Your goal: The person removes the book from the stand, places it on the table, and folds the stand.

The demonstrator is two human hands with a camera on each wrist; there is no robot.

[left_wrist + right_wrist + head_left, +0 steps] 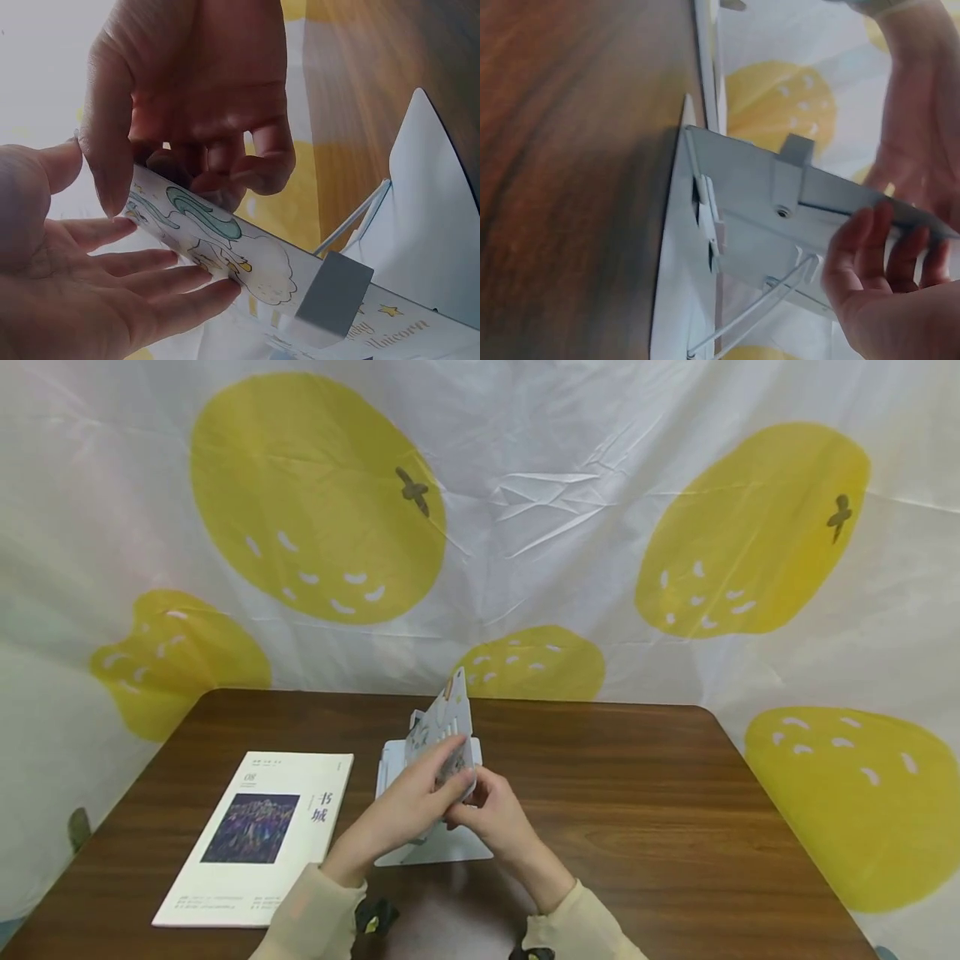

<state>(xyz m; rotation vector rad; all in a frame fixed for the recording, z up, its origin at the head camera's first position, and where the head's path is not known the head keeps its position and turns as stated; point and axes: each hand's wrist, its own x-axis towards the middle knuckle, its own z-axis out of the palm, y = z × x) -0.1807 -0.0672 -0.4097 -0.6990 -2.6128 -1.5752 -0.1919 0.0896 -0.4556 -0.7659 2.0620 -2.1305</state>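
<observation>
A white metal book stand (442, 735), printed with a unicorn and clouds, stands raised at mid-table on its flat base plate (438, 853). My left hand (405, 797) lies along the printed face, and its straight fingers touch the panel in the left wrist view. At the panel's near edge, my right hand (498, 818) grips it with the thumb in front and the fingers curled behind. The right wrist view shows the plain back, a grey clip (793, 161) on its edge and a wire strut (757, 307) running between panel and base.
Left of the stand, a white book (187, 827) with a dark picture on its cover lies flat on the brown wooden table (637, 810). The left sleeve (311, 914) overlaps the book's lower right corner. Behind the table hangs a white cloth (540, 552) with yellow fruit prints.
</observation>
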